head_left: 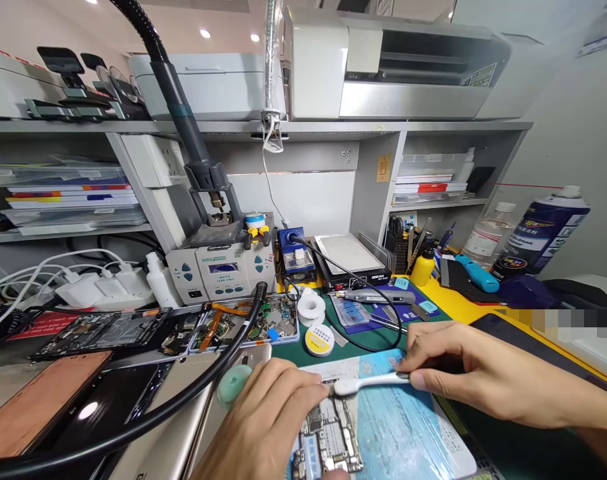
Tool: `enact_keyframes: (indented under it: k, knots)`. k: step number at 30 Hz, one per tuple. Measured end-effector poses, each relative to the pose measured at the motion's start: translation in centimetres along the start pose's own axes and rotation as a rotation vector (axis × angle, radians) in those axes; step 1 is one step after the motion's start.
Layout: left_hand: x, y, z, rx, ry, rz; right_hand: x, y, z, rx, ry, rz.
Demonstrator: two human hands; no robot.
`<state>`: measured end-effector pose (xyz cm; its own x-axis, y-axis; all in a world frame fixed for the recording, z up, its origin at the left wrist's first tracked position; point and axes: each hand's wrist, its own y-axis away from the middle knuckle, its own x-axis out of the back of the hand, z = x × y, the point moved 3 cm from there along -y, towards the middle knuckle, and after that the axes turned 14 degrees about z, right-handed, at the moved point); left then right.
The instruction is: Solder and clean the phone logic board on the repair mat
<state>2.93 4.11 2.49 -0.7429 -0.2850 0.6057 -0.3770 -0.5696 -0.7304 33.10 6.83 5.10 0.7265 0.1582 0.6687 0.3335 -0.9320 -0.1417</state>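
Note:
My right hand (463,373) pinches the handle of a white toothbrush (378,381), with fingertips closed round its far end. The brush head lies on the top edge of a phone circuit board (333,427), beside my left fingertips. My left hand (273,417) is curved over the board, its fingers at the top edge and a thumb tip at the bottom of the view, holding the board between them. Under the board is a light blue and white work pad (398,427), worn and shiny. Part of the board is hidden by my left hand.
A hot air station (223,273) stands at the back, its black hose (183,393) curving across the left side. A tray of circuit boards (278,310), a white tape roll (312,308) and a round tin (319,340) sit behind the pad. Several phones (43,400) lie at left.

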Motion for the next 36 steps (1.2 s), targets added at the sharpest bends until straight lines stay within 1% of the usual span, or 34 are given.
enact_keyframes:
  k: [3, 4, 7, 11, 14, 18, 22, 26, 30, 34, 36]
  knots:
    - [0.07, -0.03, -0.05, -0.010, -0.003, -0.009, -0.15, 0.10, 0.04, 0.009, -0.039, -0.058]
    - [0.10, -0.03, -0.07, -0.011, -0.002, -0.011, -0.13, 0.11, 0.05, 0.004, -0.032, -0.059]
    - [0.12, 0.01, -0.19, -0.008, 0.002, -0.012, 0.09, -0.01, -0.04, 0.001, -0.009, -0.008]
    - [0.02, -0.03, -0.35, -0.021, 0.013, -0.028, -0.09, -0.05, -0.33, 0.027, -0.053, -0.070]
    - [0.04, -0.11, -0.37, -0.007, 0.020, -0.025, -0.01, -0.12, -0.22, 0.008, -0.015, -0.015]
    - [-0.09, 0.03, -0.36, -0.002, 0.027, -0.028, -0.17, -0.08, -0.17, 0.016, -0.034, -0.042]
    - [-0.54, 0.44, -0.55, 0.010, 0.056, -0.031, 0.00, -0.07, -0.17, -0.007, 0.008, 0.009]
    - [-0.69, 0.52, -0.59, 0.016, 0.061, -0.025, -0.11, 0.06, -0.36, 0.002, -0.017, -0.055]
    - [-0.19, 0.10, -0.45, 0.008, 0.044, -0.014, 0.03, -0.07, -0.26, -0.016, 0.030, 0.015]
    - [0.05, -0.09, -0.29, 0.003, 0.037, -0.026, -0.19, -0.01, -0.34, 0.016, -0.022, -0.052]
    - [-0.01, -0.01, -0.21, 0.023, 0.056, -0.023, -0.07, -0.01, -0.23, 0.003, 0.006, -0.014]
